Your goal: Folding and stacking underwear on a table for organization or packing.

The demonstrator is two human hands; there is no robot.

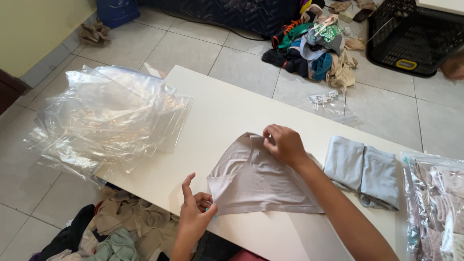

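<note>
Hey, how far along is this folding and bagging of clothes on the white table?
Done: one filled clear bag lies at the table's right end, and a folded pale blue piece sits beside it. In hand: the left hand pinches a corner of the beige garment while the right hand presses its top edge. Left: the stack of empty bags and clothes piled on the floor.

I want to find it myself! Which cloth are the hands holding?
Look at the white table. In its middle lies a flat beige-grey garment, pinched by the left hand and right hand. The folded garment beside it is pale blue, not beige.
</note>
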